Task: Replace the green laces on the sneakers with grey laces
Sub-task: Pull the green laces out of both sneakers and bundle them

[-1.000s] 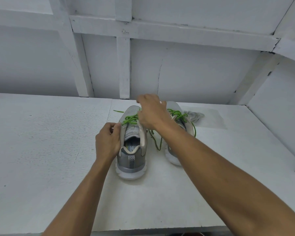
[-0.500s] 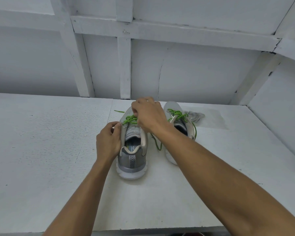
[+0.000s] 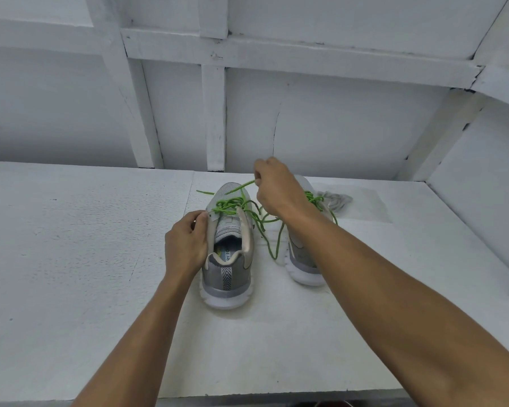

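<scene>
Two grey sneakers stand heel toward me on the white table. The left sneaker (image 3: 228, 259) carries a loosened green lace (image 3: 232, 203). My left hand (image 3: 185, 245) grips this shoe's left collar edge. My right hand (image 3: 276, 190) is raised above the toe and pinches a strand of the green lace, which runs taut down to the eyelets. Loose green loops hang between the shoes. The right sneaker (image 3: 303, 265) is largely hidden by my right forearm; its green lace (image 3: 316, 198) shows beside my wrist. The grey laces (image 3: 335, 199) lie bunched behind it.
The white table (image 3: 86, 245) ends at a front edge near the bottom of the view. A white panelled wall (image 3: 321, 127) rises right behind the shoes, and a slanted side wall (image 3: 482, 215) closes in on the right.
My right hand has lifted up and to the right from the left shoe's eyelets, drawing a green lace strand out taut. The left hand keeps its hold on the shoe's collar.
</scene>
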Motion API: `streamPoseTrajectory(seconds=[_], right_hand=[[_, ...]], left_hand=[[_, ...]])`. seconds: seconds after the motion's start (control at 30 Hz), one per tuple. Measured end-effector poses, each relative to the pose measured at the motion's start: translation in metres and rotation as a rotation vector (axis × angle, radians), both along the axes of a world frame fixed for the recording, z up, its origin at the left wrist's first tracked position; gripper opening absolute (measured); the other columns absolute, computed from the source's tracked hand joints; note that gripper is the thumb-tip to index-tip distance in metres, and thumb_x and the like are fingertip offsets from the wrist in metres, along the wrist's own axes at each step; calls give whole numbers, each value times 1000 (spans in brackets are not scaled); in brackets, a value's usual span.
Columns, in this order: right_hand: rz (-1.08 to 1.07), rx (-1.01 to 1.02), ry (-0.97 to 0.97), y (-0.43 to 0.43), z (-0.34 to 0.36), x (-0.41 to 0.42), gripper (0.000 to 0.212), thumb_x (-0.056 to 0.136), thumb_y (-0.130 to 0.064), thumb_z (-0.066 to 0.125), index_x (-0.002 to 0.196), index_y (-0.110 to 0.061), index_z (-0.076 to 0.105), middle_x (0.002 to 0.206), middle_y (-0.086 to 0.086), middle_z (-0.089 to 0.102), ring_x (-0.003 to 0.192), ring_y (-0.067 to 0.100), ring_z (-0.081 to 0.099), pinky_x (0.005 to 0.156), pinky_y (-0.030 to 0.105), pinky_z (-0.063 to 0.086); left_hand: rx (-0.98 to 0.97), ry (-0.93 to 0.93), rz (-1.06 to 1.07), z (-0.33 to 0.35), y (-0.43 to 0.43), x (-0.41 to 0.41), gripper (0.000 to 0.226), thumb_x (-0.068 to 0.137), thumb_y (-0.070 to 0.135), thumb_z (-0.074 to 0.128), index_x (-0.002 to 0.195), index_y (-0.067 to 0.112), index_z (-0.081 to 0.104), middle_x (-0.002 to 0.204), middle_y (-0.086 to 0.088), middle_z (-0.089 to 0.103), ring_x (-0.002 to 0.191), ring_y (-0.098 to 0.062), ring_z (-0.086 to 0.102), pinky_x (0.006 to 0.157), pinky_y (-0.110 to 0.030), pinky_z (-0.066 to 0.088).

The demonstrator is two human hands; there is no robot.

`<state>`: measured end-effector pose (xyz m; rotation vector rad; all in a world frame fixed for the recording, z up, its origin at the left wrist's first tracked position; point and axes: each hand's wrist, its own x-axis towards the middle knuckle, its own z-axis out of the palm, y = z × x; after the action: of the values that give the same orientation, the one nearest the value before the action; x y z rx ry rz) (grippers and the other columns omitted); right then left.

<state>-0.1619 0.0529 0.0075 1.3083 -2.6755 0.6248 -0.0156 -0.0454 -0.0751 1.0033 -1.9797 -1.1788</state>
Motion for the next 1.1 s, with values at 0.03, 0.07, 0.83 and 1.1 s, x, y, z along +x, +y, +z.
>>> streamPoseTrajectory(seconds=[0.03, 0.07, 0.83, 1.1], right_hand=[[-37, -4, 16, 3, 1, -2, 18, 85, 8, 47, 90, -9, 47, 107, 11, 49, 83, 26, 49, 64, 37, 42], [-77, 1, 31, 5, 1, -3, 18, 85, 8, 47, 90, -9, 47, 111, 12, 47, 84, 25, 47, 63, 35, 39], [-244, -332, -533, 15, -67, 64, 34, 104, -37, 29, 90, -18, 53, 106, 15, 64, 100, 33, 56, 72, 35, 35], [-314, -442, -625, 16, -72, 69, 37, 105, -38, 27, 96, -16, 55, 110, 14, 63, 105, 31, 55, 75, 32, 31]], left_hand=[[4, 2, 1, 0, 0, 0, 31, 100, 33, 47, 114, 17, 69, 107, 0, 70, 96, -14, 59, 83, -28, 43], [7, 1, 2, 0, 1, 0, 31, 100, 33, 47, 114, 17, 69, 107, 0, 70, 96, -14, 59, 83, -29, 43], [-555, -511, -489, 49, -7, -39, 29, 94, 39, 55, 116, 22, 64, 114, -4, 62, 105, -24, 57, 78, -30, 41], [-620, -530, -407, 57, -22, -43, 22, 97, 30, 47, 98, 10, 58, 102, -9, 62, 87, -27, 55, 72, -34, 44]])
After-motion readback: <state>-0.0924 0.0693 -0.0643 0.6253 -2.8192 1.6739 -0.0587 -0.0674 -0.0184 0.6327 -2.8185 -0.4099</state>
